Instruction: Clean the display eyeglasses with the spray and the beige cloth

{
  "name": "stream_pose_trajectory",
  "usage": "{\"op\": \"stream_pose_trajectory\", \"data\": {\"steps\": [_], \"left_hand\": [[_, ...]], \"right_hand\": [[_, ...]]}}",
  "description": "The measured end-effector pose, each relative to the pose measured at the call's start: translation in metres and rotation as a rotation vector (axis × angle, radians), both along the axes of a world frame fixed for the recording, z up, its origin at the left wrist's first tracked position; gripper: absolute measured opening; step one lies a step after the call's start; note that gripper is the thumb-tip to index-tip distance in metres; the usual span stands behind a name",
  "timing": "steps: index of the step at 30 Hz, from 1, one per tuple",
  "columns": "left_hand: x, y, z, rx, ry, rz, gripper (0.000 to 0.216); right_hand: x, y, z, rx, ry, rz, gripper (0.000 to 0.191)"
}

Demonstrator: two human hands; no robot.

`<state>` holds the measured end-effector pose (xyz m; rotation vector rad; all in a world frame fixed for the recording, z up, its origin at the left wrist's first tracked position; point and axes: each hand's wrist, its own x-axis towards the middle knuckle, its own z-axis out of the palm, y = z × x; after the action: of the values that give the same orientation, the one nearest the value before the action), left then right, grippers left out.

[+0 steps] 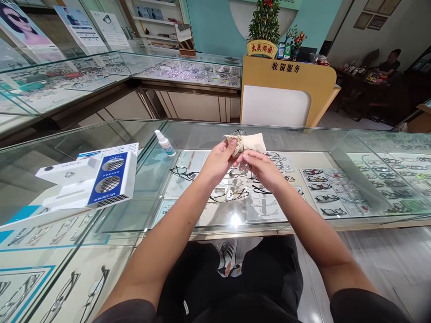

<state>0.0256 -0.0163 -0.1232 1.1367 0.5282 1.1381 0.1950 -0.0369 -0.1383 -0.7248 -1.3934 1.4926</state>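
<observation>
A small cream cloth drawstring pouch [255,142] is held above the glass counter, its gathered neck and cord toward the left. My left hand [222,159] is closed on that neck, thumb on top. Just below the pouch, my right hand [262,166] has thumb and forefinger pinched together at its lower edge, near the cord; the exact bit of cloth or cord between them is hidden. A pair of dark-framed glasses [184,172] lies left of my hands, and a white spray bottle [164,143] stands farther left on the counter.
The glass display counter [215,226] holds several rows of eyeglasses [318,186]. An opened white and blue box [111,179] sits on the left counter. Beyond stand another display case [188,72] and a yellow cashier desk [286,94]. A person [389,63] is at the far right.
</observation>
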Motion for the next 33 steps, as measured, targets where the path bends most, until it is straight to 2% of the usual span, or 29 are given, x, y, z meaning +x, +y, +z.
{"op": "stream_pose_trajectory", "data": {"steps": [4,8,12,20,22,27,33], "left_hand": [[-0.003,-0.001,0.005,-0.002,-0.017,-0.032,0.050],[-0.004,0.001,0.003,0.024,-0.007,-0.029,0.050],[-0.001,0.002,-0.001,0.038,0.038,0.038,0.055],[0.005,-0.002,-0.003,0.080,0.116,0.216,0.062],[0.003,0.001,-0.003,0.080,0.114,0.178,0.065],[-0.011,0.008,0.005,0.026,0.018,-0.038,0.055],[-0.011,0.005,0.007,0.020,-0.003,-0.066,0.050]], "right_hand": [[0.000,0.000,0.001,-0.026,0.022,0.005,0.031],[-0.001,0.000,0.002,-0.059,0.033,-0.009,0.033],[-0.002,0.001,0.000,-0.082,0.027,-0.021,0.033],[-0.008,-0.005,0.002,0.031,-0.100,0.018,0.039],[-0.007,-0.005,0.002,0.049,-0.116,0.009,0.039],[-0.004,-0.004,0.001,0.038,-0.098,-0.005,0.034],[-0.003,-0.004,0.006,-0.055,-0.046,-0.058,0.035]]}}
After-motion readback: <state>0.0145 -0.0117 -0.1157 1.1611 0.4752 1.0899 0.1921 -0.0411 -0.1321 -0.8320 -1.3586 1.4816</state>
